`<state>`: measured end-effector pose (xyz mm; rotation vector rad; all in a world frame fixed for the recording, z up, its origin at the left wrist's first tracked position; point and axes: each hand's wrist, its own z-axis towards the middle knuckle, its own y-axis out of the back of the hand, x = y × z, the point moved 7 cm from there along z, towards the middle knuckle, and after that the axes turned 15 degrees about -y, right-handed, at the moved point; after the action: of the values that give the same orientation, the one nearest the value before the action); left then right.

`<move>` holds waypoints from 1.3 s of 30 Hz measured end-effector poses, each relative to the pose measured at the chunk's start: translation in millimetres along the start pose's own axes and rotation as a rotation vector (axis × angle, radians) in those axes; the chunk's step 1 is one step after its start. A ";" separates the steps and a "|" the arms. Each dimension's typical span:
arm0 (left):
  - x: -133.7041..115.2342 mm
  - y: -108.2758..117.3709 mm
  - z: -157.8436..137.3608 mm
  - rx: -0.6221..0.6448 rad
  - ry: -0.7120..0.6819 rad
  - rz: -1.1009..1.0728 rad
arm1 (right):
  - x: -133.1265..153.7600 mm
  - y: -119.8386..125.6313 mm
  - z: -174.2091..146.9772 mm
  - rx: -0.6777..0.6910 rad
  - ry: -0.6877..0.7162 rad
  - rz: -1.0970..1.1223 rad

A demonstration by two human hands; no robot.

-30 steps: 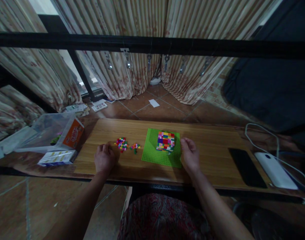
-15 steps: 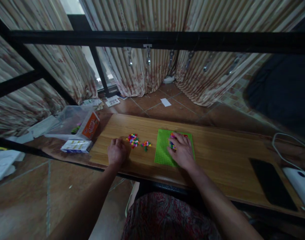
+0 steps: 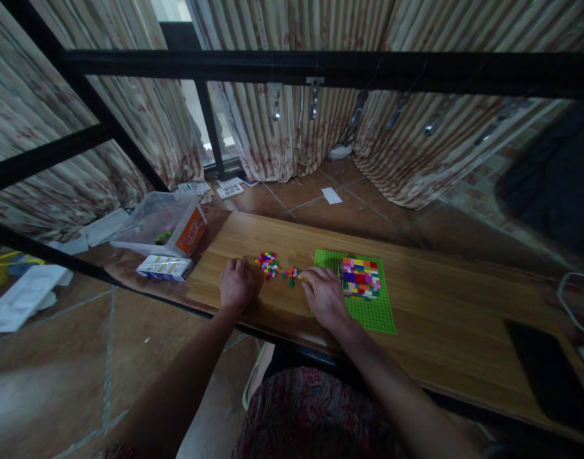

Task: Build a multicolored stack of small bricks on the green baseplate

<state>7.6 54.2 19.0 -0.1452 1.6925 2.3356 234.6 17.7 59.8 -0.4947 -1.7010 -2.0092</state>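
My right hand reaches left across the table, its thumb and fingers pinched together at the edge of a small heap of toy bricks. A yellow brick shows at those fingertips. Resting on the wood, my left hand is curled closed beside a larger heap of coloured toy bricks; whatever is under its fingers is hidden. A green baseplate lies to the right, partly behind my right hand. On it stands a multicoloured block of bricks, stacked in layers.
The narrow wooden table bears a dark flat slab at its right end. Past its left end are a clear plastic bin and a small carton. A black metal bar crosses before the curtains.
My right hand has moved left, off the brick block to the small heap, uncovering the block. My left hand stays by the larger heap. The view has shifted a little.
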 end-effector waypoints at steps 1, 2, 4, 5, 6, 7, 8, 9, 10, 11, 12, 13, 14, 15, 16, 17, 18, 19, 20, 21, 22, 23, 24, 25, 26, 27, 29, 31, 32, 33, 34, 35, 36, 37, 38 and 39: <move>0.1 -0.2 0.0 -0.003 -0.003 -0.001 | -1.4 -6.6 4.1 0.004 -0.027 -0.020; 0.3 -0.6 -0.1 -0.006 -0.006 -0.002 | -4.0 -12.4 8.0 0.003 -0.053 -0.039; 0.5 -1.4 -0.2 -0.005 -0.012 -0.002 | -9.8 -21.7 14.4 0.002 -0.092 -0.071; 0.7 -1.6 -0.4 -0.006 -0.012 0.001 | -11.9 -25.4 16.5 0.004 -0.103 -0.082; 0.7 -1.7 -0.6 -0.006 -0.011 0.005 | -13.2 -28.4 18.0 0.008 -0.110 -0.089; 0.6 -1.5 -0.8 -0.006 -0.010 0.008 | -13.6 -30.6 19.0 0.011 -0.114 -0.093; 0.3 -1.1 -1.0 -0.008 -0.009 0.011 | -13.2 -32.2 19.7 0.013 -0.115 -0.095; 0.0 -0.7 -1.2 -0.010 -0.009 0.012 | -11.8 -33.2 20.1 0.016 -0.112 -0.097; -0.4 -0.1 -1.3 -0.012 -0.007 0.012 | -9.9 -33.9 20.4 0.019 -0.107 -0.100; -0.8 0.3 -1.3 -0.013 -0.007 0.012 | -7.8 -34.3 20.9 0.023 -0.101 -0.106; -1.2 0.6 -1.3 -0.013 -0.007 0.013 | -5.6 -34.5 21.6 0.028 -0.096 -0.115; -1.4 0.9 -1.1 -0.014 -0.008 0.013 | -3.7 -34.8 22.4 0.033 -0.093 -0.127; -1.5 1.0 -1.0 -0.016 -0.009 0.015 | -2.2 -35.0 23.5 0.038 -0.091 -0.142; -1.4 1.1 -0.8 -0.018 -0.011 0.016 | -1.1 -35.3 24.5 0.042 -0.091 -0.160; -1.3 1.1 -0.6 -0.020 -0.013 0.016 | 0.0 -35.9 25.4 0.048 -0.089 -0.178; -1.0 1.1 -0.4 -0.022 -0.014 0.016 | 1.1 -36.6 26.0 0.055 -0.084 -0.196; -0.6 0.9 -0.2 -0.022 -0.015 0.016 | 2.1 -37.4 26.3 0.061 -0.077 -0.213; -0.2 0.7 0.1 -0.020 -0.016 0.016 | 2.9 -37.9 26.4 0.065 -0.072 -0.227; 0.2 0.5 0.3 -0.017 -0.017 0.016 | 3.6 -38.3 26.3 0.069 -0.068 -0.239; 0.6 0.5 0.4 -0.016 -0.018 0.016 | 4.3 -38.6 26.3 0.073 -0.066 -0.248; 1.0 0.6 0.6 -0.017 -0.018 0.017 | 5.0 -38.7 26.4 0.078 -0.065 -0.255; 1.2 1.0 0.8 -0.019 -0.021 0.017 | 5.8 -38.9 26.9 0.086 -0.063 -0.259; 1.4 1.4 1.0 -0.022 -0.024 0.018 | 6.7 -39.2 27.7 0.098 -0.060 -0.262; 1.7 1.9 1.2 -0.026 -0.026 0.020 | 7.8 -39.6 29.0 0.112 -0.056 -0.264; 1.9 2.4 1.3 -0.029 -0.029 0.023 | 8.7 -40.0 30.6 0.127 -0.054 -0.269; 2.0 2.8 1.5 -0.031 -0.034 0.026 | 9.3 -40.3 32.5 0.143 -0.056 -0.275; 2.3 3.6 2.0 -0.036 -0.047 0.031 | 10.5 -40.3 36.2 0.171 -0.059 -0.285; 2.8 4.2 2.8 -0.043 -0.067 0.028 | 13.2 -37.3 37.9 0.174 -0.051 -0.275; 3.7 4.4 3.2 -0.047 -0.072 0.026 | 15.2 -33.7 37.4 0.160 -0.042 -0.255; 4.5 4.4 3.7 -0.050 -0.079 0.028 | 17.5 -28.5 35.7 0.135 -0.034 -0.223; 5.5 4.4 4.2 -0.053 -0.083 0.032 | 19.6 -21.5 32.7 0.099 -0.029 -0.177; 6.3 4.2 4.6 -0.054 -0.087 0.038 | 21.2 -13.1 28.0 0.060 -0.029 -0.115; 7.0 3.9 5.1 -0.053 -0.090 0.044 | 21.9 -3.6 21.8 0.021 -0.032 -0.036; 7.5 3.7 5.4 -0.053 -0.094 0.049 | 21.5 6.5 14.1 -0.013 -0.039 0.055; 7.7 3.7 5.6 -0.053 -0.097 0.053 | 19.3 16.8 5.4 -0.039 -0.053 0.156; 7.6 3.7 5.8 -0.052 -0.101 0.054 | 15.2 26.7 -4.1 -0.058 -0.072 0.255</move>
<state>-0.3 59.7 22.5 0.0095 1.6082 2.3843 236.9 8.5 89.3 -0.7714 -1.5361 -1.8800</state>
